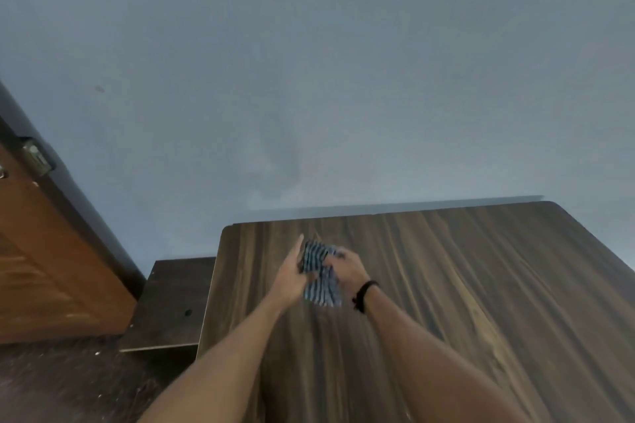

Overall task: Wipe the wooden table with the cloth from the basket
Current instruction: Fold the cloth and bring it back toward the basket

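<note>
Blue-and-white striped cloth (318,271) held over dark wooden bench (446,285), near far left corner. Gripped by curled right hand (345,268); left hand (290,273) laid flat against it, fingers straight.

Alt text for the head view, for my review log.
The right hand, wearing a black wristband, grips a striped cloth over a wooden table, while the left hand lies straight against the cloth's side. Behind is a blue wall; a wooden door stands at left.
</note>
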A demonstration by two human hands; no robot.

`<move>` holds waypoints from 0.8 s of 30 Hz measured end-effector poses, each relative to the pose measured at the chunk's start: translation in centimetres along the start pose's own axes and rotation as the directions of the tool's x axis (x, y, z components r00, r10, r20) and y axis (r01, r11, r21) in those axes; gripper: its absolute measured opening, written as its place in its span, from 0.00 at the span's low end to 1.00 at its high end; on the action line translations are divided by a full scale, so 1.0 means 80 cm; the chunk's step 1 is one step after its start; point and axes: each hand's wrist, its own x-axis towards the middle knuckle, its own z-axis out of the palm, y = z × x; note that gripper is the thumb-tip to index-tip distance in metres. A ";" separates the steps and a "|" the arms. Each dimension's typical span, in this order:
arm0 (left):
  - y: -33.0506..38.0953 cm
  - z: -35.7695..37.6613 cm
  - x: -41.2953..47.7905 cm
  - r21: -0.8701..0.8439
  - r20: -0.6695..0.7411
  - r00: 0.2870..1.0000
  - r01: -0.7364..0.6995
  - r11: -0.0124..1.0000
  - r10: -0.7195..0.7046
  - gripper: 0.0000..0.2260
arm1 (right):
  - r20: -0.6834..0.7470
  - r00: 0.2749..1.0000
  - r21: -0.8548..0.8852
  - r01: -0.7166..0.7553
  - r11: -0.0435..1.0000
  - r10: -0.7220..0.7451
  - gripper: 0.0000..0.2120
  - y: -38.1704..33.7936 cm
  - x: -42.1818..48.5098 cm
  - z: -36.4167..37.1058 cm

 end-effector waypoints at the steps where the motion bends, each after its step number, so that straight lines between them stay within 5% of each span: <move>1: 0.026 -0.005 0.020 0.030 0.010 1.000 -0.024 0.999 0.023 0.41 | -0.021 0.999 0.007 0.036 0.999 -0.035 0.09 -0.032 0.007 -0.007; 11: 0.184 -0.022 0.095 -0.165 0.136 0.990 -0.015 0.986 0.038 0.20 | -0.097 0.980 0.220 0.189 0.957 -0.171 0.06 -0.214 -0.008 -0.084; 16: 0.249 0.021 0.092 -0.238 0.104 0.991 -0.061 0.969 0.088 0.19 | -0.143 0.958 0.087 0.262 0.961 -0.249 0.08 -0.246 -0.047 -0.152; 24: 0.361 0.138 0.053 -0.299 0.291 0.928 -0.141 0.944 0.231 0.22 | -0.291 0.847 -0.133 0.424 0.896 -0.444 0.09 -0.286 -0.155 -0.299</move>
